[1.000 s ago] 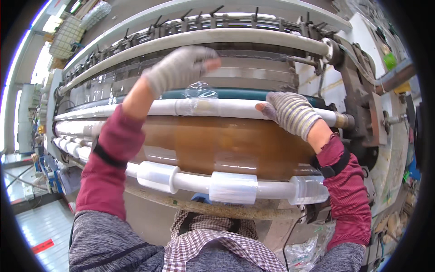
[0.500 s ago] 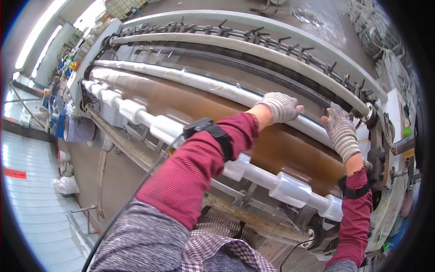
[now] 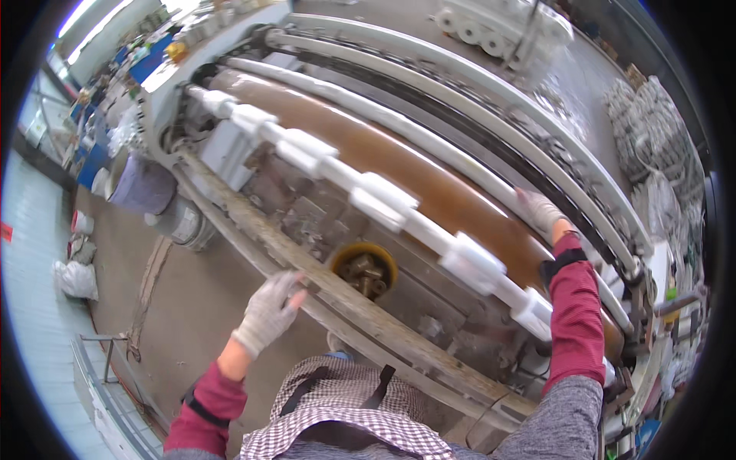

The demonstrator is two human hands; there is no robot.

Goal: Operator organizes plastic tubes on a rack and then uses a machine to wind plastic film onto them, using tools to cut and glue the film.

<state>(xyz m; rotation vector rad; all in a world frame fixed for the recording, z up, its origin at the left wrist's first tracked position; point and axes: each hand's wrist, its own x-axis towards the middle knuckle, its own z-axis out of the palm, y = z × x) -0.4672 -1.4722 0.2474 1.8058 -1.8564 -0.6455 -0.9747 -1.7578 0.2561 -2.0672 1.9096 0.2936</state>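
Note:
A long machine lies across the view, with a wide brown roller [image 3: 399,169] between a white roller [image 3: 345,93] behind and a shaft carrying several white film rolls [image 3: 383,201] in front. My right hand [image 3: 543,211], in a striped fingerless glove, reaches over the brown roller to the white one. Its fingers are stretched out at that roller; whether they touch is not clear. My left hand [image 3: 267,310], gloved alike, hovers by the worn front beam [image 3: 253,222], fingers apart and holding nothing visible. Beyond that beam stands a yellow bucket [image 3: 393,264] with brown cylindrical pieces inside.
Two buckets, one purplish [image 3: 142,184] and one pale [image 3: 188,222], stand off the machine's left end. A white bag [image 3: 77,280] lies by the left wall, with a metal frame [image 3: 107,376] nearer. White bundles [image 3: 652,134] pile up at the far right.
My left hand has come off the rear white roller, back toward me and left to the front beam. My right hand stays by the rear roller. The view has shifted, showing the yellow bucket.

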